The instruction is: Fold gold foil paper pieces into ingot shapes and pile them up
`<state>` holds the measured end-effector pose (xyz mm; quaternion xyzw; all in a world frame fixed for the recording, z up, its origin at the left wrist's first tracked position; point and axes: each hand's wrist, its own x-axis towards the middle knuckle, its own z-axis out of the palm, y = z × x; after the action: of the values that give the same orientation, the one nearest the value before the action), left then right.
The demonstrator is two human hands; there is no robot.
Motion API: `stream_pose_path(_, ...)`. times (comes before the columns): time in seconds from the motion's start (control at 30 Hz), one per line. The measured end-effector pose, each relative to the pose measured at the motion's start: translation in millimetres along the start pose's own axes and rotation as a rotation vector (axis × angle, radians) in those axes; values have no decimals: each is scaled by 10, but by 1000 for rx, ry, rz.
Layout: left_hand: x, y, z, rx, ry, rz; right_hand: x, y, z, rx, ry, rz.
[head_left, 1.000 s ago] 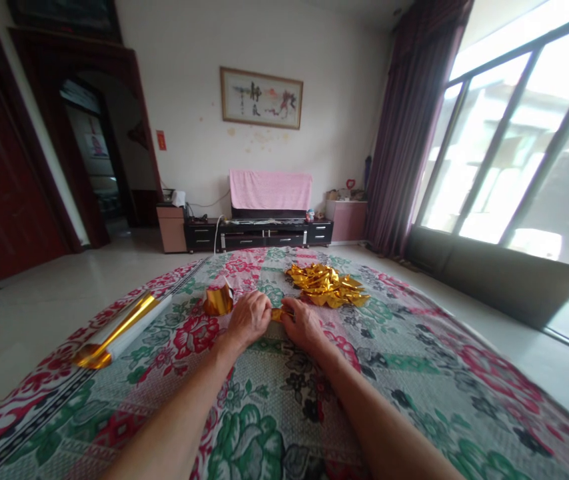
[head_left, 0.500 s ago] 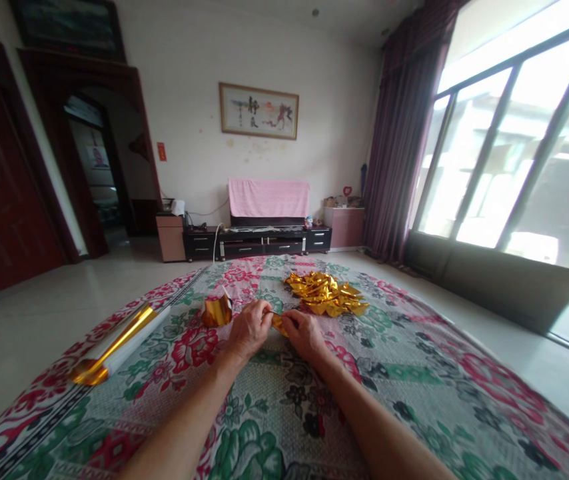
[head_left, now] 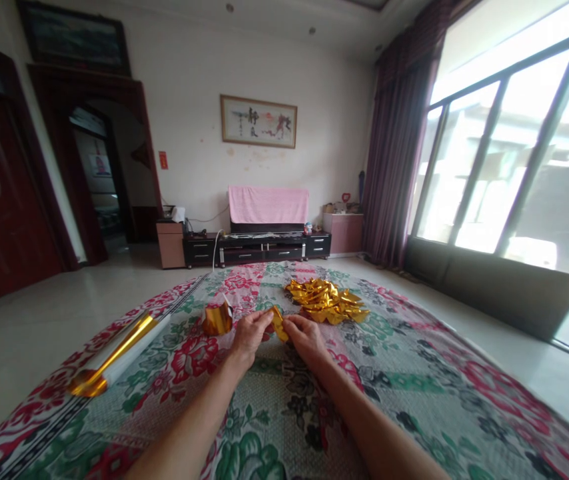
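Between my two hands is a small folded piece of gold foil paper (head_left: 279,325), held above the cloth. My left hand (head_left: 250,333) pinches its left side with thumb and fingers. On the other side, my right hand (head_left: 306,335) has the foil's right edge between thumb and fingertips. Just beyond my right hand lies a pile of folded gold foil pieces (head_left: 327,300). A curled stack of gold foil sheets (head_left: 218,319) rests left of my left hand. Farther left is a larger loosely rolled gold foil sheet with a white back (head_left: 114,360).
A flowered cloth (head_left: 264,393) covers the broad surface under my arms. Beyond it stands a low black cabinet (head_left: 274,250), with a pink towel (head_left: 268,205) draped over the thing on it. Windows (head_left: 494,160) and a purple curtain (head_left: 394,160) line the right side.
The foil piece now stands more upright and shows more of its surface between my fingers. My left hand's fingers have shifted and straightened slightly. The view has tilted up a little.
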<state>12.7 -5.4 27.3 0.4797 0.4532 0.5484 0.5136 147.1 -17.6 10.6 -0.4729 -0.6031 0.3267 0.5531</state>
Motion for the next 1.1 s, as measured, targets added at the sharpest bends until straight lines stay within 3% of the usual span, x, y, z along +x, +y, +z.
stream_pose_path(0.4,-17,8,-30,22,-59,22,-65,-227,-114,131,-184,110)
stream_pose_path(0.73,-30,26,-34,11,-76,12,-55,-197,-178,246,-285,156)
stream_pose_path(1.1,-33,49,-41,36,-82,48,-54,-172,-158,256,-285,146)
